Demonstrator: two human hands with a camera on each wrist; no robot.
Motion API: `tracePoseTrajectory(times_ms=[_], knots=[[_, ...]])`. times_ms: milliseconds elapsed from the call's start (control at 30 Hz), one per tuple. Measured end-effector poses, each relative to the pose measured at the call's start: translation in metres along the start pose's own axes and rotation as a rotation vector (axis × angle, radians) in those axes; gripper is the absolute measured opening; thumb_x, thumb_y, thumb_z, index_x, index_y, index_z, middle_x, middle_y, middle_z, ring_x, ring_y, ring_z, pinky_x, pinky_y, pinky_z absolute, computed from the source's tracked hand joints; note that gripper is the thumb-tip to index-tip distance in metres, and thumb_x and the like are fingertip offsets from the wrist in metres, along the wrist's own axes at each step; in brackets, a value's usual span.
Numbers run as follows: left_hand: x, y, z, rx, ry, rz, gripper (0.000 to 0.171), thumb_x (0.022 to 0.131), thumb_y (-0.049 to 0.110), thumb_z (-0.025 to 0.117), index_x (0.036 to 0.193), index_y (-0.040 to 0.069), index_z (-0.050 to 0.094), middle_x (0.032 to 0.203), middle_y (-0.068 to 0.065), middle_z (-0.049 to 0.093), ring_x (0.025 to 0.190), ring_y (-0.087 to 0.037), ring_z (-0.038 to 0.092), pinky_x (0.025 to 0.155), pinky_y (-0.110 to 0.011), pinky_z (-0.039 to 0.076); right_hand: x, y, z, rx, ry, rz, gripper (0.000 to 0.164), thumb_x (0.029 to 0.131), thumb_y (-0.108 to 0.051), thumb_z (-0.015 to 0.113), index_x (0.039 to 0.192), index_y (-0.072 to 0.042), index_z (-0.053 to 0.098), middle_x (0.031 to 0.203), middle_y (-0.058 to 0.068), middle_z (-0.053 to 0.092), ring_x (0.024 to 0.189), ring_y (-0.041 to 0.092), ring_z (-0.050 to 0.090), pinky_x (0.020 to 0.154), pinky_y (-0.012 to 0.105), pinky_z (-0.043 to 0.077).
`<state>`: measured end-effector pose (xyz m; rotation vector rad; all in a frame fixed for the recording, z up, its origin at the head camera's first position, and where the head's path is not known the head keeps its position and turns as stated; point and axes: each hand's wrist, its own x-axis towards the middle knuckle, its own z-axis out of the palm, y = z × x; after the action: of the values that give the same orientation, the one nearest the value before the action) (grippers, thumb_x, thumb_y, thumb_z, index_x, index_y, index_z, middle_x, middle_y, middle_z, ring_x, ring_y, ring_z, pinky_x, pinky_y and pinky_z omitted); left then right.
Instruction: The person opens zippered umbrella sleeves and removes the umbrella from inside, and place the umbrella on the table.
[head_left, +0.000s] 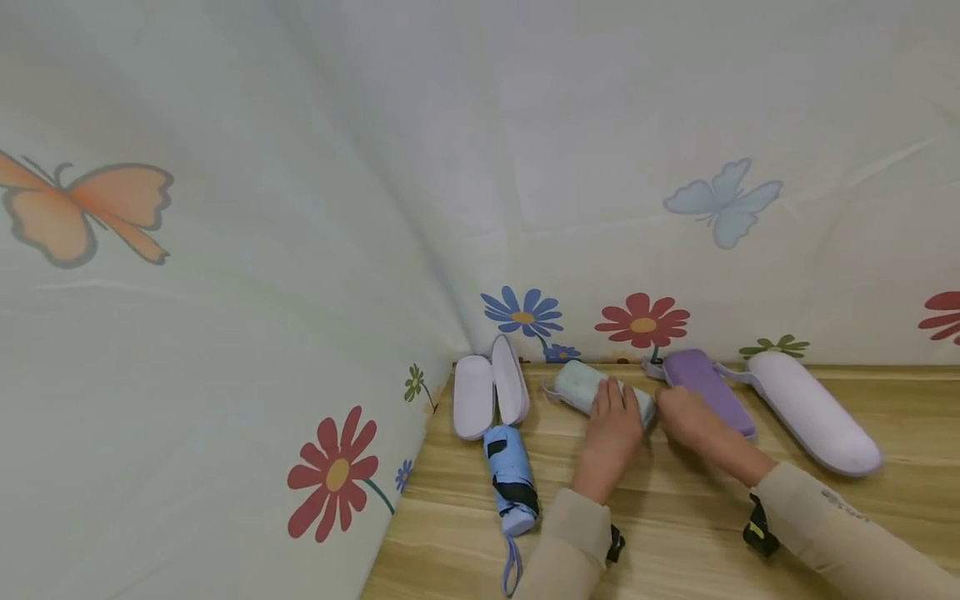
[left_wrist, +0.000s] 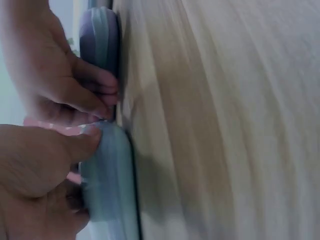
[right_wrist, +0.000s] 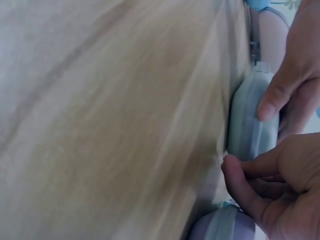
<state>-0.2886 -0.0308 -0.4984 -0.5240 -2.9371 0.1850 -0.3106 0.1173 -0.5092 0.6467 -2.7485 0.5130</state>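
Observation:
A mint-green zip glasses case (head_left: 577, 382) lies on the wooden table with its loop strap at the far left end. My left hand (head_left: 617, 421) holds it from above, and in the left wrist view the thumb (left_wrist: 90, 141) presses the zip side. At the case's right end, my right hand (head_left: 686, 417) pinches the zipper pull with thumb and index finger; the fingers mostly hide the pull. In the right wrist view that hand (right_wrist: 280, 185) sits between the green case (right_wrist: 247, 117) and a purple zip case (right_wrist: 225, 225).
The purple case (head_left: 708, 387) and a long pale-lavender case (head_left: 817, 417) lie to the right. Left of the green case are an opened white hard case (head_left: 474, 396) and a folded blue umbrella (head_left: 512, 475). A flower-printed sheet (head_left: 570, 208) borders the table (head_left: 450, 533).

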Motion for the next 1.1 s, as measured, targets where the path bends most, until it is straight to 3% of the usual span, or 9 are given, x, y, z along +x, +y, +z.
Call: tracePoseTrajectory(times_ms=[167, 333, 500, 633, 733, 900, 1100], knots=[[0.013, 0.002, 0.005, 0.103, 0.035, -0.077, 0.054, 0.106, 0.042, 0.05, 0.152, 0.013, 0.045, 0.152, -0.014, 0.044, 0.14, -0.027, 0.04, 0.114, -0.034, 0.034, -0.004, -0.007, -0.004, 0.05, 0.021, -0.071, 0.025, 0.085, 0.004, 0.067, 0.068, -0.008, 0.052, 0.061, 0.007, 0.056, 0.059, 0.03, 0.062, 0.051, 0.043, 0.049], [0.024, -0.017, -0.002, -0.007, -0.068, -0.084, 0.062, 0.1, 0.054, 0.056, 0.149, 0.018, 0.043, 0.15, -0.006, 0.039, 0.139, -0.027, 0.034, 0.117, -0.041, 0.028, -0.006, -0.012, -0.007, 0.061, 0.069, -0.111, 0.028, 0.084, 0.007, 0.064, 0.066, -0.008, 0.05, 0.059, 0.005, 0.052, 0.054, 0.028, 0.058, 0.047, 0.042, 0.047], [0.024, -0.035, -0.009, -0.132, -0.14, -0.156, 0.065, 0.099, 0.057, 0.056, 0.151, 0.02, 0.039, 0.152, 0.001, 0.036, 0.145, -0.029, 0.028, 0.121, -0.049, 0.023, -0.003, -0.008, -0.009, 0.034, 0.028, -0.01, 0.029, 0.081, 0.008, 0.062, 0.062, -0.009, 0.049, 0.057, 0.002, 0.049, 0.051, 0.022, 0.052, 0.046, 0.041, 0.046], [0.024, -0.041, -0.002, -0.174, -0.105, -0.222, 0.064, 0.097, 0.059, 0.058, 0.148, 0.022, 0.044, 0.149, -0.001, 0.038, 0.143, -0.028, 0.03, 0.119, -0.049, 0.025, 0.002, -0.007, -0.009, 0.041, -0.061, 0.119, 0.028, 0.084, 0.004, 0.06, 0.061, -0.009, 0.051, 0.059, 0.005, 0.052, 0.055, 0.023, 0.053, 0.05, 0.045, 0.049], [0.029, -0.038, 0.006, -0.21, -0.062, -0.302, 0.07, 0.095, 0.063, 0.057, 0.149, 0.019, 0.046, 0.15, -0.006, 0.039, 0.144, -0.028, 0.03, 0.12, -0.046, 0.024, 0.006, -0.009, -0.007, 0.026, -0.096, 0.155, 0.026, 0.086, 0.002, 0.06, 0.062, -0.006, 0.054, 0.061, 0.01, 0.056, 0.057, 0.027, 0.058, 0.051, 0.047, 0.051], [0.037, -0.026, 0.016, -0.186, -0.037, -0.412, 0.078, 0.096, 0.068, 0.051, 0.155, 0.018, 0.041, 0.158, -0.01, 0.039, 0.149, -0.028, 0.029, 0.12, -0.043, 0.024, 0.013, -0.012, -0.004, 0.013, -0.092, 0.155, 0.023, 0.088, 0.002, 0.058, 0.066, -0.003, 0.055, 0.064, 0.014, 0.058, 0.061, 0.032, 0.062, 0.054, 0.048, 0.052], [0.036, -0.022, 0.014, -0.08, -0.055, -0.429, 0.081, 0.095, 0.075, 0.042, 0.153, 0.02, 0.043, 0.15, -0.01, 0.044, 0.142, -0.029, 0.034, 0.115, -0.05, 0.029, 0.016, -0.011, 0.0, 0.066, -0.071, 0.15, 0.027, 0.089, 0.003, 0.057, 0.063, -0.006, 0.054, 0.062, 0.011, 0.057, 0.06, 0.029, 0.061, 0.052, 0.044, 0.049]])
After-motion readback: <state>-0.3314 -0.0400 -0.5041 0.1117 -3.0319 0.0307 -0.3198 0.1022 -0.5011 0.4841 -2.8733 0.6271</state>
